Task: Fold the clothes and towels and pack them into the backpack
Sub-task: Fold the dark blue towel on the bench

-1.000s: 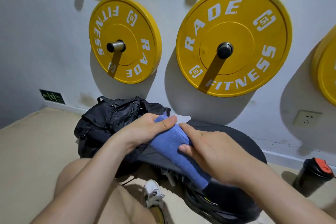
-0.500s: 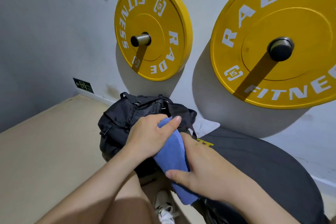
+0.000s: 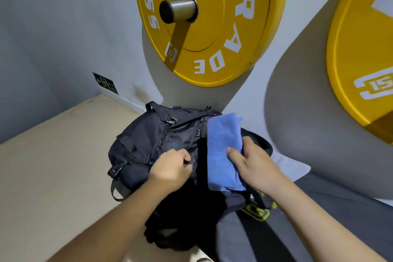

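Note:
A black backpack (image 3: 148, 144) sits on the floor against the wall, straps and buckles facing me. My left hand (image 3: 172, 168) grips the backpack's fabric near its zipper with curled fingers. A folded blue towel (image 3: 223, 151) is held over the bag's right side by my right hand (image 3: 253, 166), thumb on top of the cloth and fingers under it. The inside of the bag is too dark to make out.
Yellow weight plates (image 3: 212, 23) hang on pegs on the white wall above the bag. A dark round bench or pad (image 3: 319, 219) lies to the right. Beige floor (image 3: 53, 166) stretches to the left, with a small green sign (image 3: 105, 84) low on the wall.
My left hand has let go of the towel and now grips the backpack. The right hand alone carries the towel over the bag. The view has moved closer and leftward.

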{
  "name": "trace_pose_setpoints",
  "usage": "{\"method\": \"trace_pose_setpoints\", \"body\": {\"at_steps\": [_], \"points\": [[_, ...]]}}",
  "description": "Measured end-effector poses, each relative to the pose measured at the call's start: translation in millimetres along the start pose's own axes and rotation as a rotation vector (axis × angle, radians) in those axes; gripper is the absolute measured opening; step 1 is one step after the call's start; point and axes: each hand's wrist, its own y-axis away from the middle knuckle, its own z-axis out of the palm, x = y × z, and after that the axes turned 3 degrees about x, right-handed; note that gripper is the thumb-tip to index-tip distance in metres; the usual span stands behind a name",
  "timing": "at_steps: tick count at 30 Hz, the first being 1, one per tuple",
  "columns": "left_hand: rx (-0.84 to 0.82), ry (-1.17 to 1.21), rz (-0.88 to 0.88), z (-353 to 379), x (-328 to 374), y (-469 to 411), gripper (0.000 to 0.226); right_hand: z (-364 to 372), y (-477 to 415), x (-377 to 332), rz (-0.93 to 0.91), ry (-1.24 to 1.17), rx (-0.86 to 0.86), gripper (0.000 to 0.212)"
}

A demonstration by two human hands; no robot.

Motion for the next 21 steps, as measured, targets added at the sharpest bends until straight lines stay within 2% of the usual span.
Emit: {"method": "trace_pose_setpoints", "body": {"at_steps": [4, 8, 9, 11, 13, 15, 18, 21], "points": [[0.026, -0.311, -0.004, 46.5, 6.6, -42.1, 0.056, 38.6, -37.5, 33.5, -0.076, 0.352, -0.064, 0.027], [0.042, -0.292, 0.142, 48.6, -6.4, -59.4, 0.079, 44.0, -44.0, 72.8, 0.027, 0.329, -0.188, 0.027], [0.044, -0.203, 0.174, 37.1, -12.3, -62.8, 0.081, 44.0, -45.6, 78.1, 0.053, 0.305, -0.190, 0.027], [0.027, 0.118, 0.151, 4.2, -24.4, -69.8, 0.082, 43.6, -51.1, 81.6, 0.091, 0.268, -0.192, 0.028], [0.128, 0.412, 0.139, -31.4, -36.5, -76.5, 0.084, 43.1, -57.3, 81.6, 0.138, 0.213, -0.214, 0.027], [0.193, 0.545, 0.110, -60.2, -47.4, -77.4, 0.079, 38.4, -64.3, 79.2, 0.188, 0.176, -0.246, 0.024], [0.205, 0.740, -0.092, -83.8, -56.9, -70.7, 0.055, 26.5, -74.1, 67.1, 0.249, 0.065, -0.243, 0.024], [0.137, 1.022, -0.225, -85.3, -61.8, -66.6, 0.020, 27.4, -90.8, 42.8, 0.222, -0.166, -0.119, 0.029]]}}
